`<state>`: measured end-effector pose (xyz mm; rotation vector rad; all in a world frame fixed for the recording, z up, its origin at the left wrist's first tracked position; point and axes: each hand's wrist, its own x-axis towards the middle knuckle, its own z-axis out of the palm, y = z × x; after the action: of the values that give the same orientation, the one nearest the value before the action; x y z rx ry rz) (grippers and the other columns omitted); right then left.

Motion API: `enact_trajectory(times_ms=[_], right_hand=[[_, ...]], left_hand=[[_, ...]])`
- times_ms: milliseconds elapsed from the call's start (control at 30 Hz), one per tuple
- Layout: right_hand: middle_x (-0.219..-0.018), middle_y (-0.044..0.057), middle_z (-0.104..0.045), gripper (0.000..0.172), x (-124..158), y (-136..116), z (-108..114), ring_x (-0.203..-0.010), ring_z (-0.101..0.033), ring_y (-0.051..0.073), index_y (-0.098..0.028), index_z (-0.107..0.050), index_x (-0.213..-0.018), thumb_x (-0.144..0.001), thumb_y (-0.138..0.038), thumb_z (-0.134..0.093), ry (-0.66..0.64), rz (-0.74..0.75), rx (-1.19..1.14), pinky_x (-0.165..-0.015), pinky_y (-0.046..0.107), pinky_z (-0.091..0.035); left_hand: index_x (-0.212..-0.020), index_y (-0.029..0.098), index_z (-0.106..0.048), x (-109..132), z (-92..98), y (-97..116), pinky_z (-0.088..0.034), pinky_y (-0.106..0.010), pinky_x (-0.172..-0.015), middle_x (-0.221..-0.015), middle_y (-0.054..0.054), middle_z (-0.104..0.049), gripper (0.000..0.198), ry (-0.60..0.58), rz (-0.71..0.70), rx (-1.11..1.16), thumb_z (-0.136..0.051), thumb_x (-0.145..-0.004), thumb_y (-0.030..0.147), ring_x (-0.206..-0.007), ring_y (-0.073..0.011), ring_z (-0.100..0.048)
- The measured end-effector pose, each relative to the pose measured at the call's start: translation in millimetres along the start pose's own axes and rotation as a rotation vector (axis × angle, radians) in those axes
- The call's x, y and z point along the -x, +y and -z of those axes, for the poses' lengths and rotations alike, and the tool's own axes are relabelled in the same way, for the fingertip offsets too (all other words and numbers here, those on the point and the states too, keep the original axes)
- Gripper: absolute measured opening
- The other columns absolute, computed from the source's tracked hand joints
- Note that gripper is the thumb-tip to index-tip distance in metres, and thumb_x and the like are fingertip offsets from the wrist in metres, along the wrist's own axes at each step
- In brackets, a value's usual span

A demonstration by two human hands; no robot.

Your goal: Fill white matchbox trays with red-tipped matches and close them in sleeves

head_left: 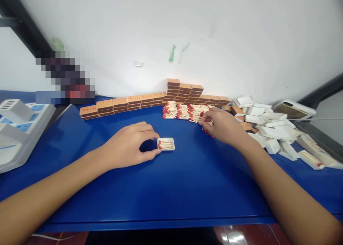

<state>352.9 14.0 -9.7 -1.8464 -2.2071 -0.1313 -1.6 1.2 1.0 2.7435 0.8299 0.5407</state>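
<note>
— In the head view, how are your hands placed?

— My left hand (pixel 134 141) curves into a C, thumb and forefinger parted by about the tray's width, their tips on the left end of a small white matchbox tray (pixel 173 144). That tray sits open side up on the blue tabletop (pixel 160 191), in front of me near the middle, with some matches (pixel 166 145) lying in it, red heads toward that hand. My right hand (pixel 222 127) is at the right end of the loose match heaps (pixel 182 111), thumb and forefinger nearly together; I cannot tell whether a match is between them.

— What does handling these well call for?

— A light touch on the left, I'd say, enough to steady the walls without bowing them. On the right, I'd pinch by the bare wood and line the sticks up, so the heads lie one way and nothing snags on the rim.

— And the materials?

— The sticks are slim, pale wood with red tips. Behind them, orange-topped, brown-sided matchboxes (pixel 147 98) stand stacked like flat bricks. To my right, more white trays (pixel 273 130) lie jumbled, shallow and crisp-edged. The tabletop looks smooth and slightly glossy.
</note>
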Motion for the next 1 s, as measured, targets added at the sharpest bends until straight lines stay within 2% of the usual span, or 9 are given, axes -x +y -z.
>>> enact_trajectory(times_ms=[167, 300, 500, 633, 833, 1000], right_hand=[[-0.093, 0.011, -0.068, 0.018, -2.0, 3.5, -2.4, -0.084, -0.065, 0.027, -0.022, -0.063, -0.082, -0.1, -0.023, -0.059, -0.065, 0.072, -0.05, -0.076, 0.039, -0.047], [-0.097, 0.012, -0.067, 0.017, -0.8, 0.7, -2.7, -0.088, -0.064, 0.028, -0.023, -0.06, -0.084, -0.1, -0.023, -0.054, -0.04, 0.142, -0.091, -0.077, 0.04, -0.048], [-0.099, 0.012, -0.067, 0.018, -0.4, -11.9, -1.4, -0.088, -0.064, 0.027, -0.022, -0.061, -0.089, -0.104, -0.029, -0.054, -0.027, 0.127, -0.114, -0.077, 0.039, -0.048], [-0.1, 0.012, -0.068, 0.013, -1.5, -19.4, -6.2, -0.087, -0.065, 0.026, -0.022, -0.063, -0.092, -0.101, -0.026, -0.055, -0.057, 0.144, -0.099, -0.078, 0.039, -0.048], [-0.102, 0.012, -0.068, 0.009, -2.3, -16.8, -9.7, -0.091, -0.065, 0.028, -0.021, -0.064, -0.097, -0.1, -0.028, -0.06, -0.017, 0.142, -0.069, -0.077, 0.039, -0.047], [-0.101, 0.012, -0.067, 0.013, -4.1, -14.0, -11.0, -0.089, -0.065, 0.027, -0.021, -0.064, -0.095, -0.103, -0.028, -0.058, -0.025, 0.155, -0.081, -0.077, 0.039, -0.047]], left_hand=[[-0.116, 0.019, -0.079, 0.8, 1.7, 0.5, -0.055, -0.037, -0.084, -0.105, -0.007, -0.078, 0.024, 0.012, -0.014, -0.005, -0.07, -0.101, 0.036, -0.097, -0.024, -0.07], [-0.116, 0.02, -0.079, 1.0, 0.4, 0.4, -0.054, -0.036, -0.083, -0.104, -0.006, -0.077, 0.023, 0.012, -0.01, -0.008, -0.071, -0.101, 0.036, -0.098, -0.024, -0.07], [-0.115, 0.019, -0.079, 1.3, 0.9, 2.0, -0.054, -0.035, -0.083, -0.103, -0.006, -0.077, 0.022, 0.004, -0.01, -0.006, -0.072, -0.1, 0.034, -0.098, -0.0241, -0.07], [-0.116, 0.019, -0.079, 1.7, 1.1, 2.3, -0.054, -0.035, -0.083, -0.103, -0.006, -0.077, 0.023, 0.008, -0.009, -0.002, -0.071, -0.101, 0.035, -0.098, -0.0238, -0.07], [-0.116, 0.019, -0.079, 0.9, 1.7, 3.1, -0.053, -0.036, -0.083, -0.103, -0.006, -0.077, 0.024, -0.002, -0.014, 0.002, -0.07, -0.101, 0.036, -0.097, -0.0235, -0.069], [-0.115, 0.019, -0.079, 1.2, 2.4, 4.2, -0.054, -0.036, -0.083, -0.104, -0.006, -0.077, 0.023, 0.0, -0.008, 0.001, -0.069, -0.101, 0.035, -0.098, -0.0236, -0.069]])
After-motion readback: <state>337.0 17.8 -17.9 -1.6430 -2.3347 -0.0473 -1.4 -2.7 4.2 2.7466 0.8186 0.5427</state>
